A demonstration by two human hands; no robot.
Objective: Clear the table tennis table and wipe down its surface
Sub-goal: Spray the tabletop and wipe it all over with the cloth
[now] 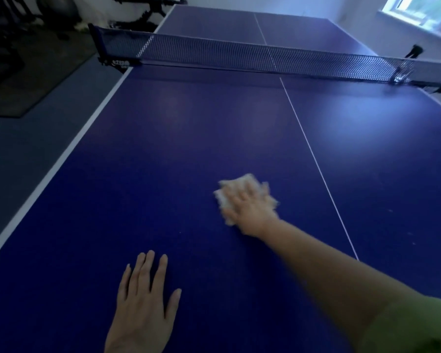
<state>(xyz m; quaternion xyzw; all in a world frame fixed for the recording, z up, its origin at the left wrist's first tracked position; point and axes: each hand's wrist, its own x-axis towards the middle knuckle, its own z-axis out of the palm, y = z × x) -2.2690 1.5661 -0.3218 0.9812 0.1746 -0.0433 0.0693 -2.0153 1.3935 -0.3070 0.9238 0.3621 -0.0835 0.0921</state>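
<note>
Pressing a pale cloth (242, 189) flat against the blue counter (163, 154), my right hand (250, 210) reaches out with fingers spread wide over the fabric, a grip of palm and fingertips bearing down rather than closing around it. Hand and cloth are both blurred. The cloth sits in the near half of the counter, just left of the thin white centre line (316, 164) and well short of the net (252, 56), which stretches across the full width. My left hand (143, 304) lies open and flat on the counter nearer to me, fingers slightly apart, holding nothing. A green sleeve (418, 327) covers my upper right arm at the lower right corner. White edging (69, 146) borders the counter's left side, with a dark mat (31, 80) on the floor beyond. A window (423, 8) brightens the far right corner.
</note>
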